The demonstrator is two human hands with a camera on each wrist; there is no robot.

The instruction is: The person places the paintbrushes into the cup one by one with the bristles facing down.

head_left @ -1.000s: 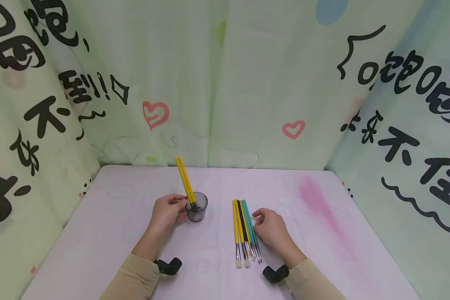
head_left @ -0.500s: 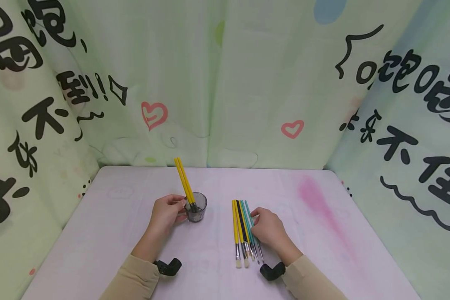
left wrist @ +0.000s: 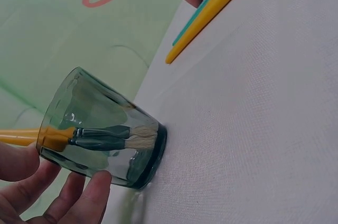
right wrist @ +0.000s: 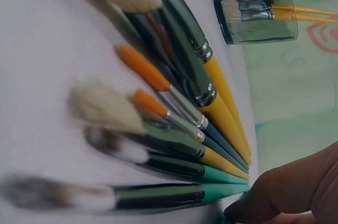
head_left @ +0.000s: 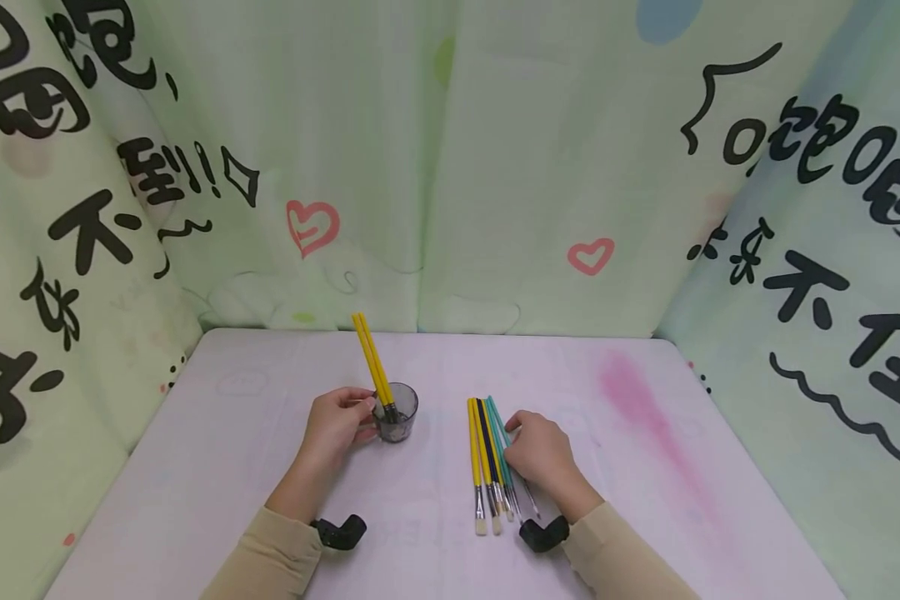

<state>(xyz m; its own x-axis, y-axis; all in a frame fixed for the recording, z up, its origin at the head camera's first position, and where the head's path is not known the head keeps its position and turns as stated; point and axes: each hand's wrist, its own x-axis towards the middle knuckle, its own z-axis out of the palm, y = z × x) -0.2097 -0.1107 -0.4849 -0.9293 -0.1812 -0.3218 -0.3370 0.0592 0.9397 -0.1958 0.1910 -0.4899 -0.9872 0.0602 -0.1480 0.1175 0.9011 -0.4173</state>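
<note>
In the head view, my left hand grips the side of a clear glass cup standing on the table. Two yellow-handled paintbrushes lean in it, bristles down, as the left wrist view also shows. Right of the cup lies a row of paintbrushes, with yellow, dark blue and teal handles and bristles toward me. My right hand is at the row's right side, thumb and fingers pinching a teal paintbrush; its metal ferrule shows below the hand. Most of its handle is hidden.
A pale pinkish table carries everything, with a pink stain at the right. Green printed curtains enclose its back and sides. Black wrist mounts sit at both cuffs.
My right hand has moved slightly left onto the rightmost teal paintbrush, whose bristle end has swung right, away from the row. My left hand and the cup stay in place.
</note>
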